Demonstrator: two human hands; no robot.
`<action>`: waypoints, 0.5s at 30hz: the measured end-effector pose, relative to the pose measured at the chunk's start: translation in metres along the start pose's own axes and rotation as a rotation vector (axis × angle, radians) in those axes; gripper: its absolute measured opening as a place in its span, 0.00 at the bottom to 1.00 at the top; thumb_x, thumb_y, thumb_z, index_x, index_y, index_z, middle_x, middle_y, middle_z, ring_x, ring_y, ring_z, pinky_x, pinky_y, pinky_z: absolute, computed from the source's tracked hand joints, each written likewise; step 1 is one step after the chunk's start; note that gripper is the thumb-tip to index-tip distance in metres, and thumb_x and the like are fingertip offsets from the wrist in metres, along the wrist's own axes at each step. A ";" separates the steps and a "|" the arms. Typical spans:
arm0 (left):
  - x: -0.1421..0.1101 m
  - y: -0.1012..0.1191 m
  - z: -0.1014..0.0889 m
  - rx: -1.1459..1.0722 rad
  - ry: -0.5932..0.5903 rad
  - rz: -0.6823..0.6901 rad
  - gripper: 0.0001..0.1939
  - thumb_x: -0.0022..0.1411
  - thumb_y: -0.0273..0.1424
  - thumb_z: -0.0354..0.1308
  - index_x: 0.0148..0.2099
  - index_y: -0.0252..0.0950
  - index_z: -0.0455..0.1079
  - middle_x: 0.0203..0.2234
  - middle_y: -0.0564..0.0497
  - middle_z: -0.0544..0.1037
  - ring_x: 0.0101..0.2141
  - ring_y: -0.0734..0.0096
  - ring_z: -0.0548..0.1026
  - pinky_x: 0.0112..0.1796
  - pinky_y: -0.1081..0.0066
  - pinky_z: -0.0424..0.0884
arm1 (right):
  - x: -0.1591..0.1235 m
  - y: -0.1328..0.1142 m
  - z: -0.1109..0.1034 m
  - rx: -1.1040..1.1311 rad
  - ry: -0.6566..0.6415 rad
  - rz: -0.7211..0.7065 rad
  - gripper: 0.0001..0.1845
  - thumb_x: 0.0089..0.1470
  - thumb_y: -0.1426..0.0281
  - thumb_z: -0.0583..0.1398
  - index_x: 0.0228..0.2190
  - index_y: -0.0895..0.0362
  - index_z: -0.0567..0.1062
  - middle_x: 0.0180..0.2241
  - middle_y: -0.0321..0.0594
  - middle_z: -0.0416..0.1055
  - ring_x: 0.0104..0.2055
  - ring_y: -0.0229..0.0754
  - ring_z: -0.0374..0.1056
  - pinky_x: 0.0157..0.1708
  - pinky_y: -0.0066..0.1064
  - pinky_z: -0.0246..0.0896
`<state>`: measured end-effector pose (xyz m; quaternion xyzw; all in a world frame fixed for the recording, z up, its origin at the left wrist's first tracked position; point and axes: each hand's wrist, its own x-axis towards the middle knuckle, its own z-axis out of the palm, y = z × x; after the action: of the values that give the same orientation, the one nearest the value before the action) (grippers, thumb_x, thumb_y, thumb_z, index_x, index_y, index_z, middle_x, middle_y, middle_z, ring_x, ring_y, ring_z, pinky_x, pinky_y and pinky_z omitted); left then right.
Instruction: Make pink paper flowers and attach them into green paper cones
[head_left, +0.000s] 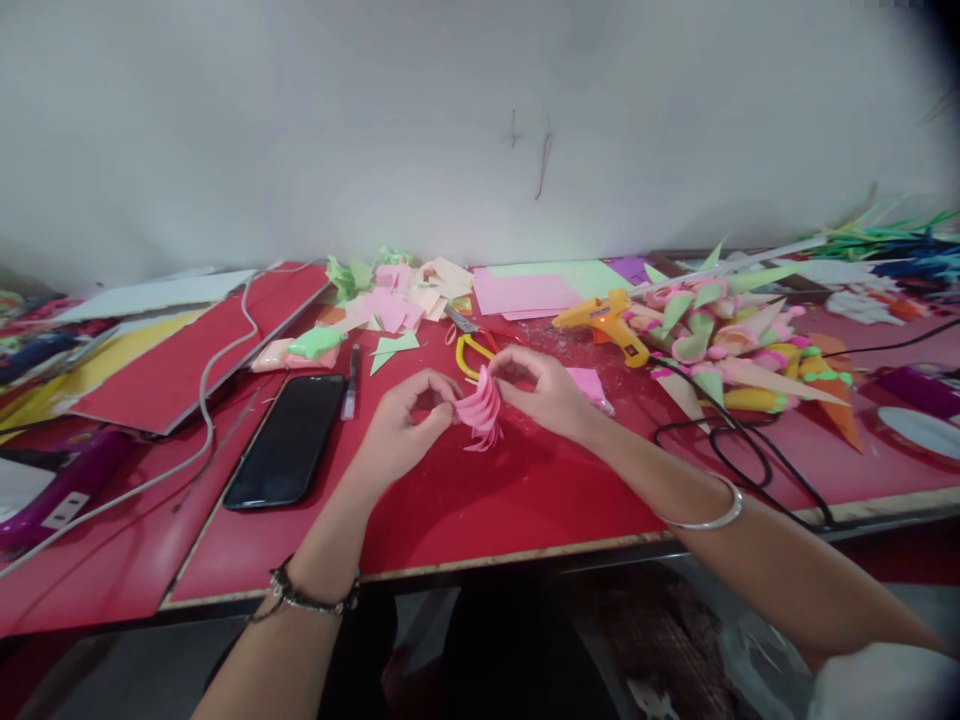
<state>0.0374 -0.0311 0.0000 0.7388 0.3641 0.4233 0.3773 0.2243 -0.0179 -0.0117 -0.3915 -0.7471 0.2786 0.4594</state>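
A pink paper flower made of layered petals hangs just above the red table. My left hand pinches its left side with curled fingers. My right hand grips its right side, thumb and fingers closed round the petals. Yellow-handled scissors lie just behind the hands. A small pink paper piece rests beside my right hand.
A black phone and a pen lie left of the hands. A yellow glue gun with a black cord sits right, beside finished paper flowers. Paper scraps and pink sheets line the back wall.
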 end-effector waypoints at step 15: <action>0.002 0.000 0.001 0.044 0.053 0.023 0.02 0.52 0.26 0.50 0.27 0.34 0.61 0.26 0.54 0.69 0.28 0.78 0.68 0.31 0.76 0.65 | -0.001 -0.005 0.001 -0.033 -0.042 0.045 0.04 0.47 0.72 0.54 0.29 0.58 0.66 0.29 0.37 0.66 0.32 0.36 0.63 0.35 0.29 0.59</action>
<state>0.0391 -0.0301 0.0003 0.7397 0.3747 0.4389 0.3462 0.2220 -0.0213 -0.0080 -0.4099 -0.7520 0.2844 0.4308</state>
